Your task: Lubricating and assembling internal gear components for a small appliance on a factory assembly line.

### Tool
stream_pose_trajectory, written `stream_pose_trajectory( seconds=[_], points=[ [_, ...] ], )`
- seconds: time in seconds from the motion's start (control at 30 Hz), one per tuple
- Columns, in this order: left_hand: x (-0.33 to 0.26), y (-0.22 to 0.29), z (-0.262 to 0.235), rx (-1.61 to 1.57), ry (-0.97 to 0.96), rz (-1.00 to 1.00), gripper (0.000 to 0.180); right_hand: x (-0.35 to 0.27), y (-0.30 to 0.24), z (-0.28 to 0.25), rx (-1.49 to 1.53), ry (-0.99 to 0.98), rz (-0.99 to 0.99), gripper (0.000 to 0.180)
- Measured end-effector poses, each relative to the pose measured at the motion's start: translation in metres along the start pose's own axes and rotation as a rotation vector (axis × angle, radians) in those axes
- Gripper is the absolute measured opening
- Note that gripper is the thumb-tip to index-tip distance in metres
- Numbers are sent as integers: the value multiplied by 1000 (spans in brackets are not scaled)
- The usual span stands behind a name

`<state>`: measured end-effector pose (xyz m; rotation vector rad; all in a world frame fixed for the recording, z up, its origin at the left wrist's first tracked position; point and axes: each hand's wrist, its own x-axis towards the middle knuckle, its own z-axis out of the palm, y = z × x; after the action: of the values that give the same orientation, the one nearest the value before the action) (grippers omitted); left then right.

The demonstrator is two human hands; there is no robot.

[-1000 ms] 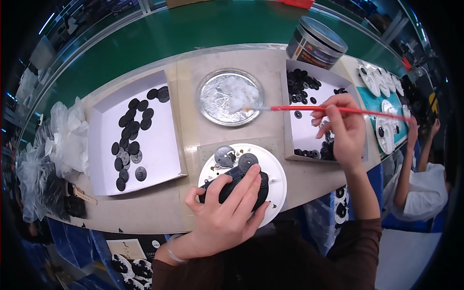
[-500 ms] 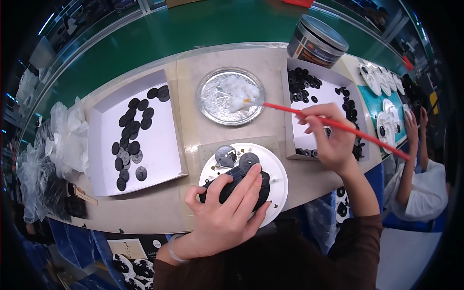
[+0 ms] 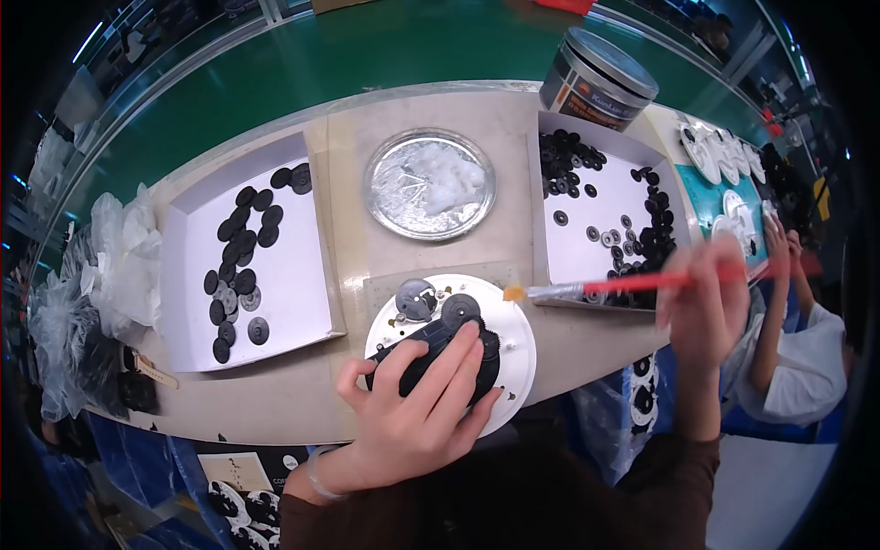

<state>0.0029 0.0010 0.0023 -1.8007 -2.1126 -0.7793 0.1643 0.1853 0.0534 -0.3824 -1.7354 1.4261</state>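
My left hand (image 3: pixel 417 403) presses over a black plastic gear housing (image 3: pixel 423 365), its fingers spread across the top and gripping the sides. That housing is mounted on a round white plate (image 3: pixel 520 371) in front of me. A dark gear (image 3: pixel 460 313) and a round silvery-grey part (image 3: pixel 416 300) sit at its far side. In my right hand (image 3: pixel 704 302), blurred by motion, is a paintbrush (image 3: pixel 623 282) with a red handle. Its yellowish bristles are over the plate's far right edge, near the gears. A shiny round dish (image 3: pixel 371 197) beyond the plate holds white grease (image 3: pixel 449 179).
To the left, a white box (image 3: pixel 298 312) contains black discs. Another white box (image 3: pixel 573 247) at right has many small black gears. Behind it stands a grease tin (image 3: pixel 600 81). At far right, a co-worker's hands (image 3: pixel 779 243) are near white plates (image 3: pixel 701 151). Clear plastic bags (image 3: pixel 124 266) lie far left.
The brush has left the grease dish and come back toward me, over the white plate's edge. My right hand moved right and nearer. My left hand keeps its hold on the housing.
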Motion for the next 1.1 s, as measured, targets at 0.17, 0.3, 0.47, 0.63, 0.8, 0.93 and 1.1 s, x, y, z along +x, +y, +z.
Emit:
stream_pose_trajectory(
  seconds=[0.17,0.3,0.47,0.63,0.8,0.93,1.1],
  points=[
    [-2,1,1,90,66,27,28,-30,-19,11,-373,-223,-296,12],
    [-1,1,1,85,65,42,28,-29,-16,15,-406,-333,-333,5],
    [-1,2,-3,59,34,35,34,-17,-13,22,-501,-432,-374,9],
    [1,0,1,69,65,30,28,-18,-11,14,-361,-351,-299,7],
    [-1,2,0,91,79,5,28,-11,0,24,-385,-329,-337,7],
    [0,3,-2,45,52,-15,34,-14,-7,16,-268,-319,-199,4],
    [0,4,-1,39,58,-13,33,-20,-4,19,-177,-125,-167,2]
  ],
)
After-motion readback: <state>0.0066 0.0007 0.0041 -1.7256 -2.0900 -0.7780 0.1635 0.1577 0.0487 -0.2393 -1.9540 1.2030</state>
